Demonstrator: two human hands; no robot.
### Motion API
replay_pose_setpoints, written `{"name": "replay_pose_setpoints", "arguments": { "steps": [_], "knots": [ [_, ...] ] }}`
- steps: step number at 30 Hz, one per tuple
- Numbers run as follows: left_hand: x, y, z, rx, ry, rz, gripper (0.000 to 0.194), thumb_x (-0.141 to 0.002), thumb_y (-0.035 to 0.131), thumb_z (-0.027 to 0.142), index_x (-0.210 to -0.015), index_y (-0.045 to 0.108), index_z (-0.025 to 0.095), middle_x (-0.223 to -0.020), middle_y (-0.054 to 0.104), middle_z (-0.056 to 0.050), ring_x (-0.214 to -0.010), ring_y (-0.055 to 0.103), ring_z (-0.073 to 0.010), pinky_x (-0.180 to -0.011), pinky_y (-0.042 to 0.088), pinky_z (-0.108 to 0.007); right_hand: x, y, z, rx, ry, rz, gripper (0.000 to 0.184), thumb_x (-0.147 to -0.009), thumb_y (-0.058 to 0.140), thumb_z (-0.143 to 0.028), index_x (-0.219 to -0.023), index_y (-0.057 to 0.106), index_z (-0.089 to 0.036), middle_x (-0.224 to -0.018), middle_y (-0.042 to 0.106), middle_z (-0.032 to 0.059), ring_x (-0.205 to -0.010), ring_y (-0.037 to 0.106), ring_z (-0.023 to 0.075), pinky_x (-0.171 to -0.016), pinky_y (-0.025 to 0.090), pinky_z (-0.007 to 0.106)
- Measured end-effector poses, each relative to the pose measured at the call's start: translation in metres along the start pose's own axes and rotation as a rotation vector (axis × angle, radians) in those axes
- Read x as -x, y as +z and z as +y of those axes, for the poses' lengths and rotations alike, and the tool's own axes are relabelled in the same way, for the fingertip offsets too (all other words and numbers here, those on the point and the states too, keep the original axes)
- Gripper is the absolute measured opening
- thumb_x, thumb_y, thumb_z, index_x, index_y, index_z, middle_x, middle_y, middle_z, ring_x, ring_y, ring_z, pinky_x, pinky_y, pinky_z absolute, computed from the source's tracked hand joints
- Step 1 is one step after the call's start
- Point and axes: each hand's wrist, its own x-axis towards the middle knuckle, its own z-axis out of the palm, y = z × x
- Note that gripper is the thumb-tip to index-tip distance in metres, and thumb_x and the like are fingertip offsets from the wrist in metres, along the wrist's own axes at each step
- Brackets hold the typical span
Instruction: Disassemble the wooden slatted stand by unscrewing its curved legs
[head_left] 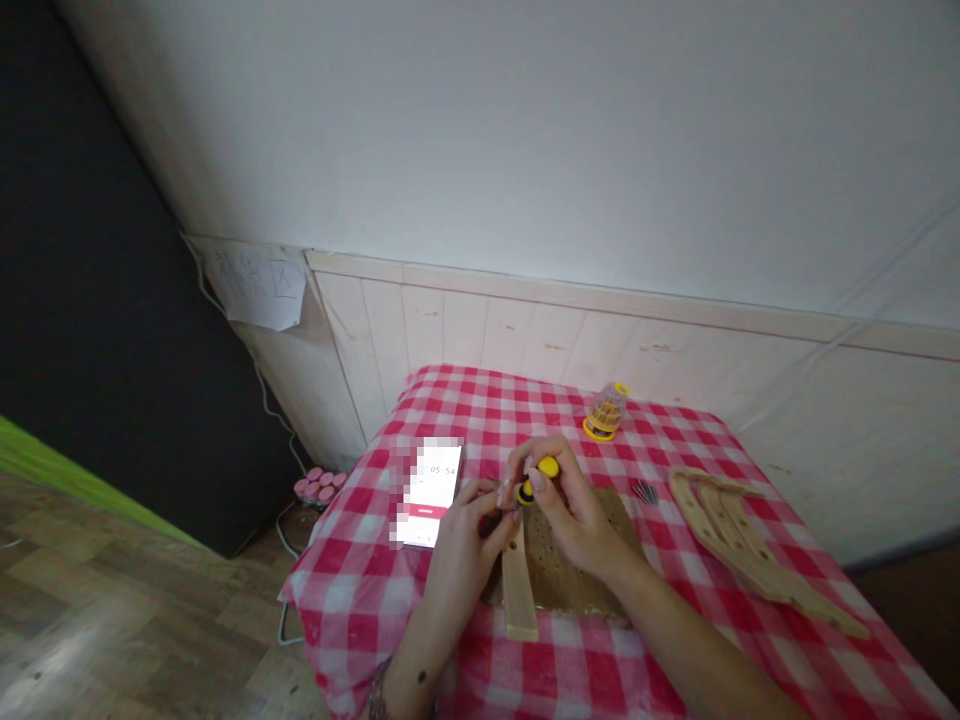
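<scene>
My right hand (571, 505) is closed around a small yellow-and-black screwdriver (548, 467), which leans down to the left. My left hand (466, 535) is pinched at the screwdriver's lower end; what its fingertips hold is hidden. Beneath both hands lies a light wooden strip (519, 600), with dark holes, on the left part of a brown wooden board (577, 580). Small holes dot the board. Several screws (645, 491) lie in a small pile just right of the board.
A lit phone (433, 490) lies left of my hands. Toward the wall stands a clear bit case (606, 412) with a yellow base. Curved wooden pieces (739, 540) rest at the right. A red-checked cloth (360, 590) covers the table; pink-topped items (320, 486) sit beyond its left edge.
</scene>
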Motion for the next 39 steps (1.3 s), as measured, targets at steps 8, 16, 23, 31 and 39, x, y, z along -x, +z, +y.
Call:
{"name": "replay_pose_setpoints", "arguments": {
  "steps": [8, 16, 23, 31, 39],
  "knots": [
    [0.006, 0.009, -0.008, 0.075, 0.003, 0.065, 0.011, -0.092, 0.064, 0.021, -0.083, 0.072, 0.021, -0.098, 0.067, -0.006, -0.083, 0.068, -0.0198, -0.071, 0.057, -0.028, -0.002, 0.004, 0.015, -0.24, 0.201, 0.069, 0.05, -0.1, 0.031, -0.069, -0.109, 0.056, -0.028, -0.082, 0.05, 0.0013, -0.071, 0.051, 0.0202, -0.066, 0.05, 0.036],
    [0.006, 0.009, -0.009, 0.088, 0.018, 0.065, 0.012, -0.093, 0.063, 0.021, -0.088, 0.074, 0.021, -0.1, 0.069, -0.007, -0.088, 0.068, -0.0209, -0.075, 0.058, -0.029, -0.004, -0.003, 0.008, -0.12, 0.101, 0.038, 0.026, -0.1, 0.054, -0.055, -0.104, 0.054, -0.029, -0.102, 0.061, 0.0032, -0.089, 0.06, 0.0191, -0.086, 0.051, 0.037],
    [0.005, 0.008, -0.005, 0.055, 0.013, 0.047, 0.015, -0.093, 0.065, 0.019, -0.083, 0.076, 0.02, -0.096, 0.069, -0.006, -0.09, 0.068, -0.0214, -0.08, 0.056, -0.031, 0.003, 0.003, 0.015, -0.171, 0.159, -0.041, 0.037, -0.101, 0.042, -0.063, -0.11, 0.053, -0.029, -0.09, 0.061, 0.0026, -0.074, 0.056, 0.019, -0.067, 0.05, 0.034],
    [0.005, 0.009, -0.005, 0.063, -0.002, 0.072, 0.013, -0.092, 0.065, 0.02, -0.087, 0.077, 0.019, -0.097, 0.069, -0.006, -0.089, 0.068, -0.0206, -0.078, 0.056, -0.029, 0.005, 0.0, 0.02, -0.204, 0.156, -0.068, 0.036, -0.104, 0.04, -0.059, -0.114, 0.058, -0.029, -0.098, 0.06, 0.0038, -0.09, 0.06, 0.0201, -0.081, 0.052, 0.036],
    [0.004, 0.008, -0.004, 0.078, 0.001, 0.073, 0.015, -0.091, 0.064, 0.018, -0.081, 0.074, 0.019, -0.095, 0.07, -0.006, -0.088, 0.068, -0.0218, -0.077, 0.055, -0.03, 0.003, 0.006, 0.008, -0.227, 0.054, -0.114, 0.017, -0.103, 0.055, -0.044, -0.108, 0.043, -0.033, -0.096, 0.061, -0.0011, -0.081, 0.061, 0.0158, -0.077, 0.054, 0.034]
  ]
}}
